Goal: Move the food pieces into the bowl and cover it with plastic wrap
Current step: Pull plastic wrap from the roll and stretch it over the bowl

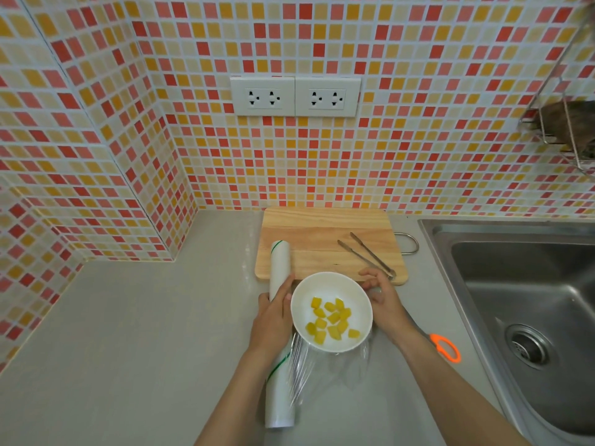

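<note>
Left grip: the left hand [273,312] is wrapped over the middle of the plastic wrap roll [279,317], fingers closed on it and pressing it to the counter [128,333].
Right grip: the right hand [384,297] sits at the bowl's far right rim, thumb and fingers drawn together; I cannot tell whether they pinch the film.
Roll direction: its long axis runs away from the person, the far end lying on the cutting board [325,239], the near end toward the camera.
Film: a clear sheet of plastic wrap [328,368] spreads rightward from the roll, under the bowl's near side.
Bowl: the white bowl [331,312] stands between the two hands, uncovered on top.
Food: yellow food pieces [331,318] lie inside the bowl.
Beyond the right grip: metal tongs [367,254] lie slantwise on the board.
Right of the right forearm: orange scissors [446,347] lie beside the sink [528,300].
</note>
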`<action>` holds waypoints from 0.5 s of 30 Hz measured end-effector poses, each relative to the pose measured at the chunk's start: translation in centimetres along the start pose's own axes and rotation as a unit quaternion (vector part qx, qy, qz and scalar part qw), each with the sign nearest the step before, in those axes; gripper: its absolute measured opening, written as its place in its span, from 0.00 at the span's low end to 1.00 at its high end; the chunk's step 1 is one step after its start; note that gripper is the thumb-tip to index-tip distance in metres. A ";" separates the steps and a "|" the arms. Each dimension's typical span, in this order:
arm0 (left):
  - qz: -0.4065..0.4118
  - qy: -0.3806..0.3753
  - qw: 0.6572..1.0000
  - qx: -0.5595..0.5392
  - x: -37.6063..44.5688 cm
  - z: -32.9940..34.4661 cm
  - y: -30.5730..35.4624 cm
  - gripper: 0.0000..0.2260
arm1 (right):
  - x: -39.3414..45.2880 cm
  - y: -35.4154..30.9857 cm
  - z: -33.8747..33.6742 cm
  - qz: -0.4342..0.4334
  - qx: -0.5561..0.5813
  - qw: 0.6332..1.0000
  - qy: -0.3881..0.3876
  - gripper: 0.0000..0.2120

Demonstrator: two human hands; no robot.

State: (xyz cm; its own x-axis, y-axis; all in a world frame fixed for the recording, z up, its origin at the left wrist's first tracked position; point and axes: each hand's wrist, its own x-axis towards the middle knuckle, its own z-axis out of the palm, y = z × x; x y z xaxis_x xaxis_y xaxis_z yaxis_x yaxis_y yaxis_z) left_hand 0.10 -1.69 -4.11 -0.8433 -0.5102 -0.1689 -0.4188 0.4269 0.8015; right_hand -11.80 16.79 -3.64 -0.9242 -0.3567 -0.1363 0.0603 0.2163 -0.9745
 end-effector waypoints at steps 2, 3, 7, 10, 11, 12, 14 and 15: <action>0.000 -0.002 1.000 0.000 0.0 0.0 0.1 0.18 | -0.4 0.2 0.0 -0.019 0.014 1.000 -0.016 0.18; 0.000 -0.002 1.000 0.000 -0.1 0.0 0.1 0.18 | -0.3 0.4 0.0 -0.022 0.018 0.999 -0.014 0.17; -0.001 -0.002 1.000 0.002 -0.1 0.0 0.1 0.18 | 0.3 0.7 0.1 -0.026 -0.025 0.999 0.008 0.11; 0.000 0.001 1.000 -0.002 -0.1 0.0 0.1 0.18 | 0.2 0.6 -0.1 -0.046 -0.078 0.996 0.006 0.10; 0.000 0.002 1.000 -0.003 -0.1 0.0 0.0 0.18 | 0.2 0.6 -0.3 -0.065 -0.119 0.991 -0.004 0.12; 0.001 0.004 1.000 -0.004 -0.1 0.0 0.0 0.18 | 0.1 0.6 -0.5 -0.088 -0.170 0.981 -0.018 0.13; 0.004 0.004 1.000 -0.007 0.0 0.1 -0.2 0.18 | 0.0 0.8 -1.0 -0.114 -0.239 0.964 -0.041 0.15; 0.005 0.005 1.000 -0.009 0.0 0.1 -0.3 0.18 | 0.0 0.9 -1.1 -0.114 -0.250 0.961 -0.039 0.15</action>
State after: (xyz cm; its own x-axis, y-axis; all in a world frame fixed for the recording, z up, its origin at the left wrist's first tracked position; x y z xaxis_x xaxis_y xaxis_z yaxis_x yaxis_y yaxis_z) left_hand 0.15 -1.73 -4.41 -0.8439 -0.5137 -0.1544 -0.4040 0.4195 0.8129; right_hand -12.12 18.02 -4.36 -0.8592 -0.5101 0.0390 -0.3482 0.5272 -0.7751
